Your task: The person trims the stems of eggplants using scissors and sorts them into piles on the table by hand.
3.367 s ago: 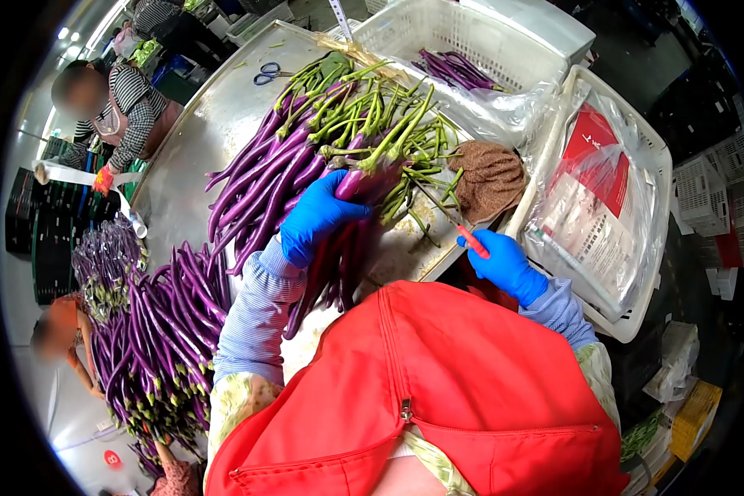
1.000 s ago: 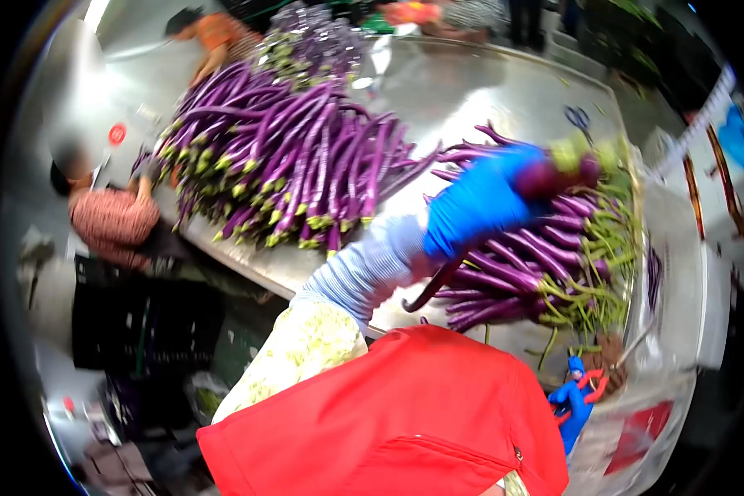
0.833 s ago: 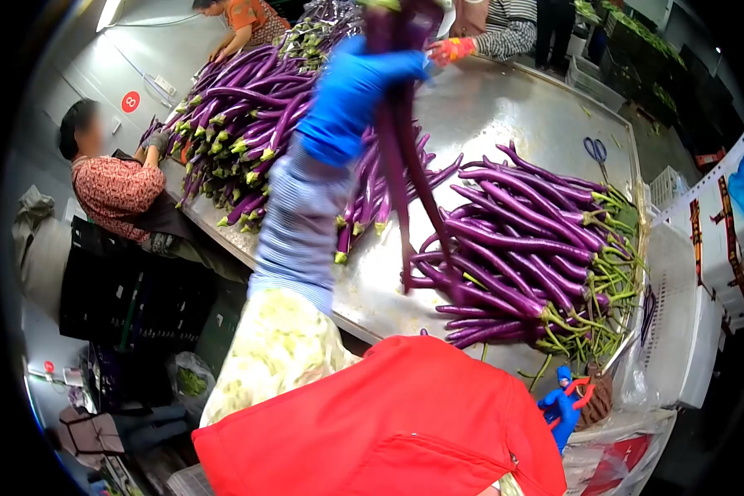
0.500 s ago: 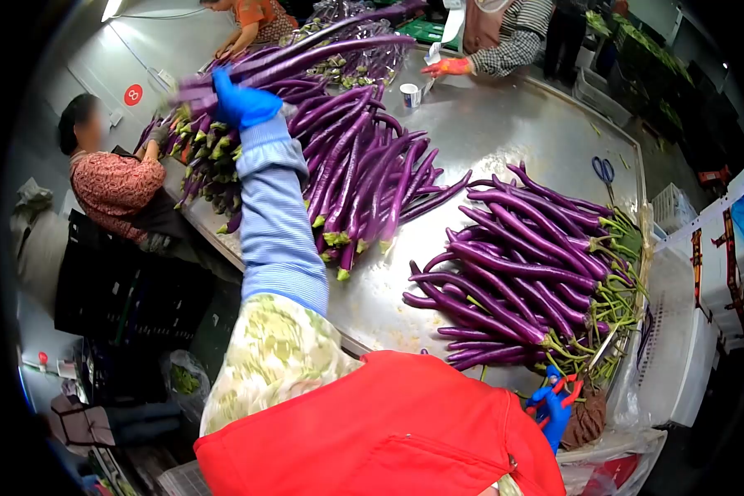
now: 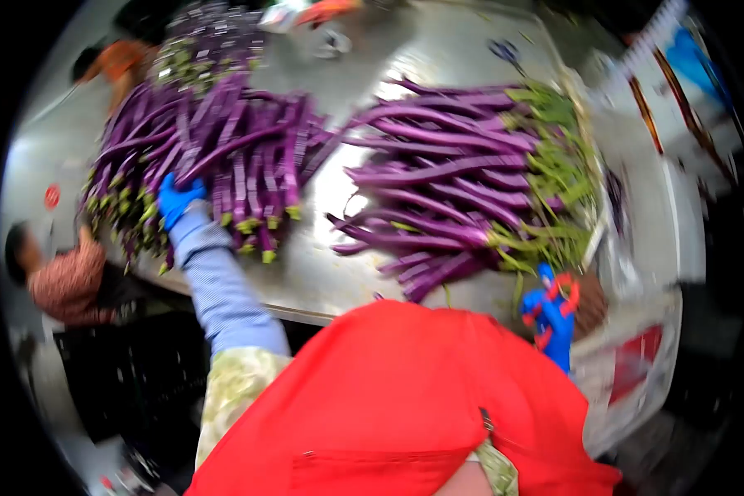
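My left hand (image 5: 178, 201), in a blue glove, reaches to the near edge of the left pile of long purple eggplants (image 5: 248, 157). It touches the stem end of eggplants there; blur hides whether its fingers grip any. Low on the right, my gloved right hand (image 5: 554, 318) is closed around red-handled scissors (image 5: 565, 289), beside the stems of a second heap of eggplants (image 5: 446, 178). That heap lies with its long green stems (image 5: 558, 182) toward the table's right edge.
Both piles lie on a metal table (image 5: 331, 273). Blue-handled scissors (image 5: 504, 52) lie at the far right, and a small white cup (image 5: 332, 43) stands at the back. Bagged eggplants (image 5: 211, 41) are at the far left. Co-workers in orange (image 5: 124, 62) and patterned red (image 5: 70, 281) stand at left.
My left hand has come down from above the left pile, where it held eggplants in the air, onto the pile's near edge. The view has shifted; my right hand still holds the scissors.
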Available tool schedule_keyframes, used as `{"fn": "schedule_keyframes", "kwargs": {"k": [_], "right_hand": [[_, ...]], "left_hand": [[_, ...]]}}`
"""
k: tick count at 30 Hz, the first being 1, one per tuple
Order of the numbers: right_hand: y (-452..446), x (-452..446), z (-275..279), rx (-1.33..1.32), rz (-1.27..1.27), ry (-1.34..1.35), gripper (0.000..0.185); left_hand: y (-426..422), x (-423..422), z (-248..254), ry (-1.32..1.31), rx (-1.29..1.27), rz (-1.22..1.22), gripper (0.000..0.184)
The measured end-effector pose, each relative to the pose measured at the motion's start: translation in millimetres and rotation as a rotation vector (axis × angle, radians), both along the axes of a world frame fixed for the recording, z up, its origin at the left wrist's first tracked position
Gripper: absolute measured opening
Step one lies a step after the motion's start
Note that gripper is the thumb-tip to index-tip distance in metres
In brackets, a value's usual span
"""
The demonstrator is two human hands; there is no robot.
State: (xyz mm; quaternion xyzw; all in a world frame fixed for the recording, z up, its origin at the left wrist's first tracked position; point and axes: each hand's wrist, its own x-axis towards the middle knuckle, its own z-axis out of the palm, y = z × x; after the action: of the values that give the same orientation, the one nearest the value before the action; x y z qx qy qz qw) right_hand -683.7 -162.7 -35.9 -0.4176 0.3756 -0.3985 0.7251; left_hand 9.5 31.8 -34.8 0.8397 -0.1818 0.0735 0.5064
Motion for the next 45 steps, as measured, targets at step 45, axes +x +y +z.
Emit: {"fn": "schedule_keyframes", "kwargs": {"k": [45], "right_hand": [[0,-14,-51,0.175,-0.268,0.011,0.026]], "left_hand": [[-346,-361,40,-0.735,0.827,-1.318,0.101]]}}
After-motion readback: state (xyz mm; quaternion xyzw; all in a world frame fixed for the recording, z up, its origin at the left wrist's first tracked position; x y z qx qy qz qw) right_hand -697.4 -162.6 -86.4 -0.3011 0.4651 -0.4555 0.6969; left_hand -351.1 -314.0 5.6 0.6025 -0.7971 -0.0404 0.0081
